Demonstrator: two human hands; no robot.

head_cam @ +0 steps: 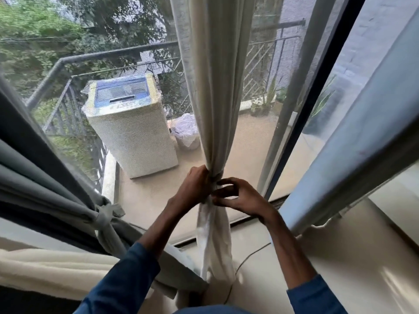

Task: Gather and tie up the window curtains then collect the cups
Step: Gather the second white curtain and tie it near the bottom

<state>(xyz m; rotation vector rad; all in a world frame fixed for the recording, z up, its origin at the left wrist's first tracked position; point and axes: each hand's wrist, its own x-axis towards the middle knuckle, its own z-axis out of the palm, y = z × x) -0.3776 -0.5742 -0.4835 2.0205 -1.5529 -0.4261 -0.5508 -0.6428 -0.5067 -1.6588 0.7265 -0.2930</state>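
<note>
A cream curtain (pixel 210 91) hangs bunched into a narrow column in front of the window, its white tail (pixel 215 241) dropping to the floor. My left hand (pixel 195 186) grips the bunch from the left at its waist. My right hand (pixel 238 196) touches the same spot from the right, fingers curled and pinching at the wrapped fabric there. At the left a grey curtain (pixel 45 189) is gathered and bound with a knotted grey tie (pixel 104 214). A pale blue-grey curtain (pixel 353 141) hangs loose at the right. No cups are in view.
Beyond the mesh window stands a washing machine (pixel 131 123) on a balcony, with a small bin (pixel 187 134) and a metal railing (pixel 74 62). A thin cable (pixel 244 264) runs along the cream floor below my arms. A cream cloth (pixel 49 270) lies at lower left.
</note>
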